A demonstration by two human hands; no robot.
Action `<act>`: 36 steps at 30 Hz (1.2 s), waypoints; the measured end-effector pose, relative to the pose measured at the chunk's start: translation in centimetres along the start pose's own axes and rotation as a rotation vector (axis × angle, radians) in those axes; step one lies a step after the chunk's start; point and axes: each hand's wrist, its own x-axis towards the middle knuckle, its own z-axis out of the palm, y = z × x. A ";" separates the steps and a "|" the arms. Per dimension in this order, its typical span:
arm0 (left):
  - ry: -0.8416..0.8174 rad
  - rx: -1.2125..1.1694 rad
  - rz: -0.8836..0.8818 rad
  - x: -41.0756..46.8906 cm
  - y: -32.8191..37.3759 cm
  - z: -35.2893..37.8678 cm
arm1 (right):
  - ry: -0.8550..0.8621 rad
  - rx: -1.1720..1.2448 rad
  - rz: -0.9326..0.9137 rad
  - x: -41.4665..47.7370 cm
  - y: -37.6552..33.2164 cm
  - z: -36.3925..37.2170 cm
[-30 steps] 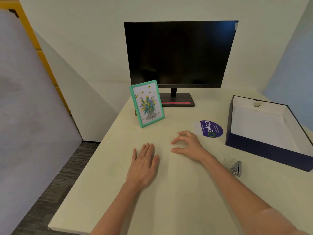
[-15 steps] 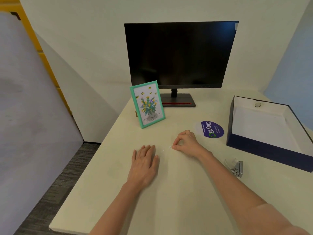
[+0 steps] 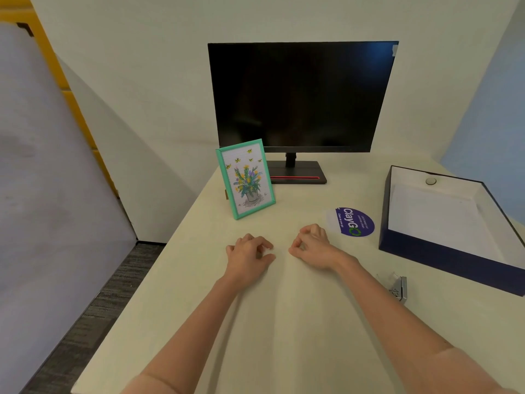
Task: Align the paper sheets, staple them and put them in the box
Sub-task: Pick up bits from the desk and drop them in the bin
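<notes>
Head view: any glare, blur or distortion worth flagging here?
Head view: wide-angle bend splays the monitor and wall outward; faint blue reflection at the screen's upper right; soft, even light, only weak shadows on the table; the stapler looks slightly soft.

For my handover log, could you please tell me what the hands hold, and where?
Cannot be told: left hand and right hand curl fingertips together on the table, but no sheet shows.

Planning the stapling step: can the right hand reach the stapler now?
Probably yes: the stapler lies on the desk beside the right forearm, with nothing between it and the right hand.
</notes>
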 end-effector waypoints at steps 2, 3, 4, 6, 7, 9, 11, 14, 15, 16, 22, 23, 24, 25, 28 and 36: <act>-0.002 -0.048 0.010 0.6 0.3 0.3 | 0.010 0.035 -0.001 -0.1 0.3 -0.1; 0.002 -0.074 0.015 0.9 0.4 0.5 | 0.013 0.055 0.001 -0.2 0.5 -0.2; 0.006 -0.096 0.020 1.1 0.6 0.6 | 0.016 0.075 0.005 -0.2 0.6 -0.3; 0.002 -0.120 0.023 1.4 1.0 0.9 | 0.021 0.114 0.013 -0.4 0.8 -0.5; -0.003 -0.121 0.023 1.5 1.1 1.1 | 0.021 0.135 0.015 -0.5 0.9 -0.7; -0.015 -0.110 0.014 1.8 1.4 1.1 | 0.019 0.175 0.018 -0.7 0.9 -0.9; -0.033 -0.102 -0.010 2.1 1.6 1.1 | 0.017 0.198 0.017 -1.0 0.8 -1.1; -0.052 -0.118 -0.046 2.5 1.9 1.0 | 0.021 0.251 0.016 -1.5 0.5 -1.4; -0.054 -0.121 -0.052 2.5 1.9 0.9 | 0.021 0.271 0.017 -1.7 0.5 -1.5; -0.056 -0.119 -0.054 2.6 2.0 0.8 | 0.022 0.286 0.016 -1.8 0.4 -1.7; -0.086 -0.074 -0.046 2.7 2.5 0.6 | 0.042 0.333 0.020 -2.8 0.3 -2.6; -0.093 -0.067 -0.046 2.6 2.6 0.6 | 0.049 0.340 0.027 -3.0 0.3 -2.7; -0.098 -0.058 -0.049 2.6 2.6 0.6 | 0.055 0.349 0.032 -3.1 0.3 -2.8; -0.105 -0.046 -0.054 2.5 2.7 0.6 | 0.060 0.360 0.041 -3.3 0.3 -2.9; -0.114 -0.003 -0.073 2.4 2.9 0.6 | 0.060 0.401 0.074 -3.9 0.2 -3.2; -0.061 0.021 -0.063 1.5 3.2 0.9 | 0.079 0.715 0.139 -5.8 0.2 -3.9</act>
